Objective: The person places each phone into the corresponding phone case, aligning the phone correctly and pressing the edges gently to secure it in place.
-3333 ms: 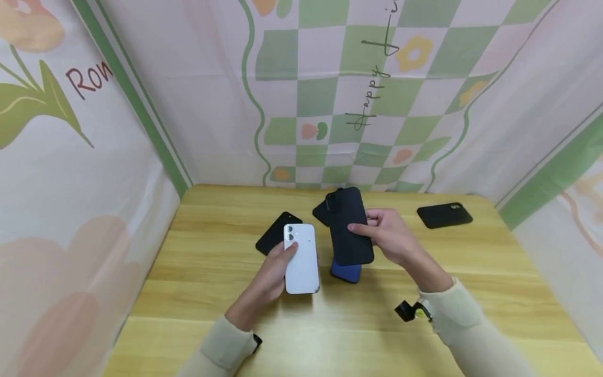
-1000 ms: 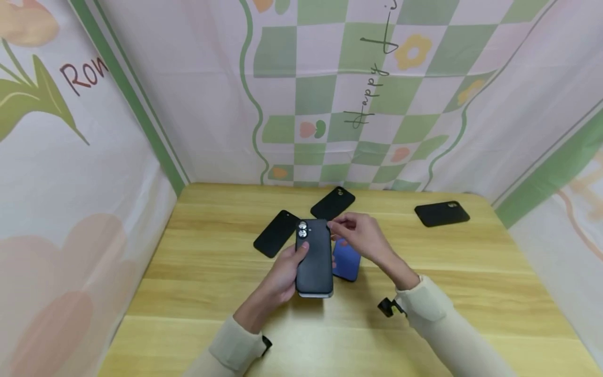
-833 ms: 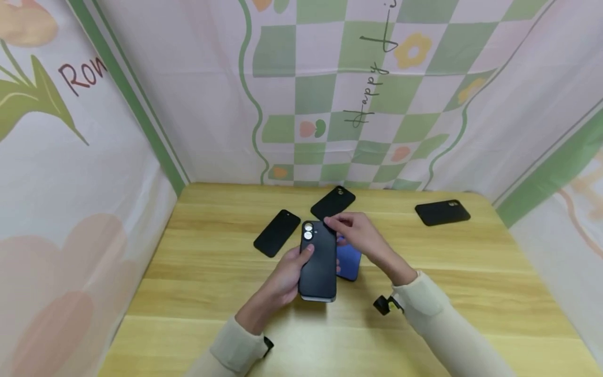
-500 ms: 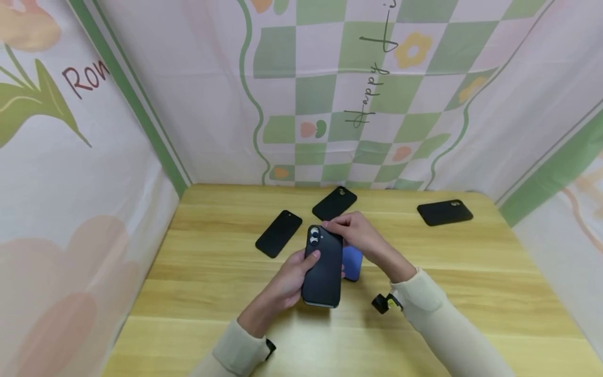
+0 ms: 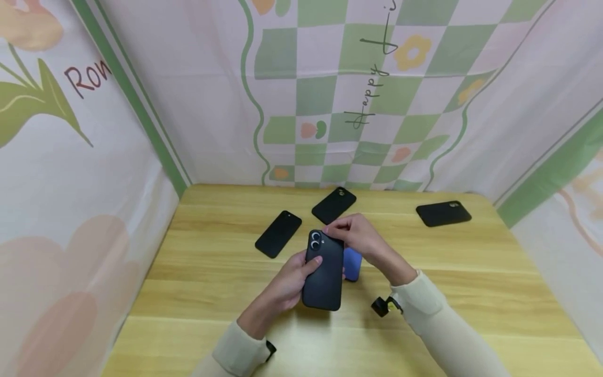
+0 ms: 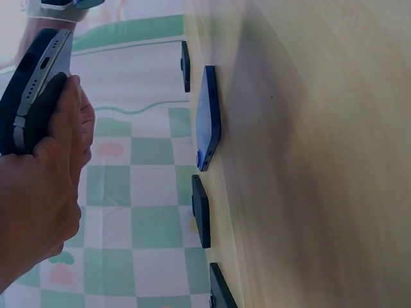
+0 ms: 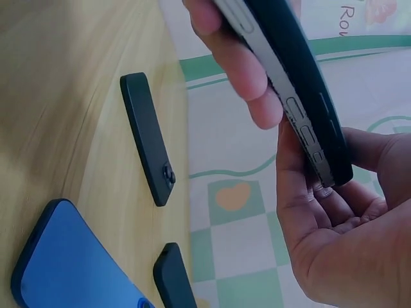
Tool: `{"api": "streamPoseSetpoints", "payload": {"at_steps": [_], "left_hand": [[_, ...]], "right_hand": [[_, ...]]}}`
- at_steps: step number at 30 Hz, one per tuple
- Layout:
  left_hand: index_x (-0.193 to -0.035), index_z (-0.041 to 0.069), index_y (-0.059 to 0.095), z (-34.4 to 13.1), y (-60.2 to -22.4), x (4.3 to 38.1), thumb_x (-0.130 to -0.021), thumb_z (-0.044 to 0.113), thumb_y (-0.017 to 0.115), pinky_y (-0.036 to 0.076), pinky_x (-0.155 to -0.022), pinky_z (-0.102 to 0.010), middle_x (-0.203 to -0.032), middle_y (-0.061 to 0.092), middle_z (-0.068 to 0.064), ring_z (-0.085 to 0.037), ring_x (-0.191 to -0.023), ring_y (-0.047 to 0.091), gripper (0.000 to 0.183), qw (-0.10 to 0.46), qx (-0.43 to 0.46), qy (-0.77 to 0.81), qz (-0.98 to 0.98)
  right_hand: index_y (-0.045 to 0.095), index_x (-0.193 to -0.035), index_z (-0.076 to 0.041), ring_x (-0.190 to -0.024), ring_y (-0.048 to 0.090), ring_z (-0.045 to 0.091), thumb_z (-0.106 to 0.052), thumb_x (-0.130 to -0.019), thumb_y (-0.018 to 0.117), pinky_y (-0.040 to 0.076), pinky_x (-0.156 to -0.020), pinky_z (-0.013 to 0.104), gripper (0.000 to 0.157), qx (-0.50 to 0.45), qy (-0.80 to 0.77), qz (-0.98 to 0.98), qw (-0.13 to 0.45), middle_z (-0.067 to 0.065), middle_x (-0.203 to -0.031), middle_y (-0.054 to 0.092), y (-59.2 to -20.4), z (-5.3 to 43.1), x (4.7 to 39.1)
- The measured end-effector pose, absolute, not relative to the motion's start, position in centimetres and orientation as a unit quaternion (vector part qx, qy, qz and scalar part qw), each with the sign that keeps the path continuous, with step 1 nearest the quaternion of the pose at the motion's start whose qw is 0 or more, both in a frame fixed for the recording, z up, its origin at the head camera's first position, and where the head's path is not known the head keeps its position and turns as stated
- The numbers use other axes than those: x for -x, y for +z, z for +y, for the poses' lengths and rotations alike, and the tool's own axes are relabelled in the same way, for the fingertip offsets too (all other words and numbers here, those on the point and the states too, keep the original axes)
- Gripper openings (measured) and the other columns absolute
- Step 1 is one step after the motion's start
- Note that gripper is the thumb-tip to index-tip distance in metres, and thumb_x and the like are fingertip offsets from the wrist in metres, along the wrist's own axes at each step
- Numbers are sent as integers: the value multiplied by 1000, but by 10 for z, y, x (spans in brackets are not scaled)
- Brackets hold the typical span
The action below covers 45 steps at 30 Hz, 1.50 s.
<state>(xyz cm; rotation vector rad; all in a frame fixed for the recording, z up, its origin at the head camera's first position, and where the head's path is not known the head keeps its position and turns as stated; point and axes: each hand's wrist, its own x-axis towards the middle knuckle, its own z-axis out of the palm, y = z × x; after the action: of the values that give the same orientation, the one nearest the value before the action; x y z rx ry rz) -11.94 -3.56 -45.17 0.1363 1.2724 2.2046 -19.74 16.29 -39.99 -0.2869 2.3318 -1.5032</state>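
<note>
Black phone case [image 5: 325, 285], head view: above table [image 5: 198, 272], short of far edge; left hand [image 5: 288, 278] grips it, apparently steadying while right hand [image 5: 361, 240] pinches top corner. Left wrist: smartphone [image 6: 37, 83] port edge bare. Right wrist: button side bare.

Near: a yellow wood-grain tabletop [image 5: 188, 293] with rounded far corners is spreading out; a pale glare [image 5: 325, 348] is lying on its near middle. Far: a white fabric backdrop [image 5: 198, 94] is carrying a green-and-white checkered panel [image 5: 315, 94] lettered "Happy". Left: a white fabric wall [image 5: 122, 178] is showing peach flowers [image 5: 56, 293] and green leaves [image 5: 55, 94]. Right: a pale fabric wall [image 5: 560, 246] is showing a broad green band [image 5: 542, 183].
</note>
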Motion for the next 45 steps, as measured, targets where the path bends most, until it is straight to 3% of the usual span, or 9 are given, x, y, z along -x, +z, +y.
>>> {"api": "streamPoseSetpoints", "payload": {"at_steps": [14, 18, 29, 45], "left_hand": [[-157, 2, 39, -31, -453, 116, -115, 12, 46, 56, -105, -51, -135, 67, -23, -36, -122, 70, 45, 276, -43, 816, 506], [-157, 3, 39, -30, -452, 115, -115, 12, 46, 57, -104, -51, -135, 67, -22, -36, -121, 70, 44, 267, -41, 816, 510], [-157, 2, 39, -33, -452, 120, -115, 14, 47, 56, -106, -49, -135, 68, -21, -35, -122, 70, 45, 248, -17, 810, 531], [-157, 1, 39, -35, -450, 117, -115, 14, 47, 56, -105, -48, -136, 68, -21, -36, -123, 69, 44, 251, -23, 809, 530]], "right_hand": [[78, -113, 5, -75, 71, 14, -16, -103, 71, 61, -66, 28, 25, 126, -556, 800, 185, 8, -93, 79, -407, 171, 195], [77, -114, 8, -79, 73, 15, -18, -103, 70, 64, -72, 32, 29, 116, -578, 783, 198, 9, -99, 78, -410, 175, 194], [75, -119, 11, -75, 75, 19, -19, -104, 71, 66, -76, 43, 34, 88, -593, 771, 215, 9, -90, 79, -411, 181, 195], [72, -117, 16, -74, 77, 18, -11, -105, 67, 66, -70, 34, 30, 95, -627, 741, 220, 9, -91, 79, -415, 182, 193]]}}
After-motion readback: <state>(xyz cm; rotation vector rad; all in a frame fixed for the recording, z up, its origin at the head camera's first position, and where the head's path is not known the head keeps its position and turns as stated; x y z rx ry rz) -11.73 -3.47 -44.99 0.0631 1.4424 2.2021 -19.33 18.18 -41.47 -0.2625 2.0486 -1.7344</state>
